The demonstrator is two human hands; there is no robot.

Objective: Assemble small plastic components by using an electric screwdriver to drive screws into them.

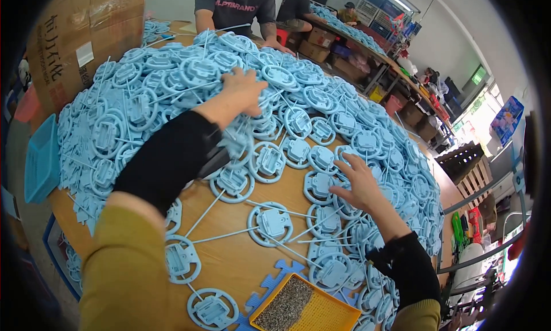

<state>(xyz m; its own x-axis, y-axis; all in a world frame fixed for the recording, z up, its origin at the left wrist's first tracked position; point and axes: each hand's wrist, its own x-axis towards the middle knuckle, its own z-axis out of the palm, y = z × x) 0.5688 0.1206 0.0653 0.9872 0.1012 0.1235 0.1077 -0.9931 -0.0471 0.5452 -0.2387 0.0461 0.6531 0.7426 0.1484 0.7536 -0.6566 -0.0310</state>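
A large heap of light blue plastic ring-shaped parts [198, 71], many with thin rods, covers most of the table. My left hand [241, 92] reaches over the middle of the heap, fingers spread and touching or just above the parts. My right hand [360, 183] is at the heap's near right side, fingers apart beside several rings. Neither hand visibly grips anything. Below my left wrist a dark object [214, 162] shows only in part, and its kind is hidden. Single rings with rods, such as one ring [271, 223], lie spread out nearer to me.
A yellow tray [338, 315] of small metal screws rests on a blue foam mat [267, 283] at the near edge. A cardboard box [115, 38] and a blue basket [41, 164] stand at left. Across the table another person [235, 10] has their hands by the heap.
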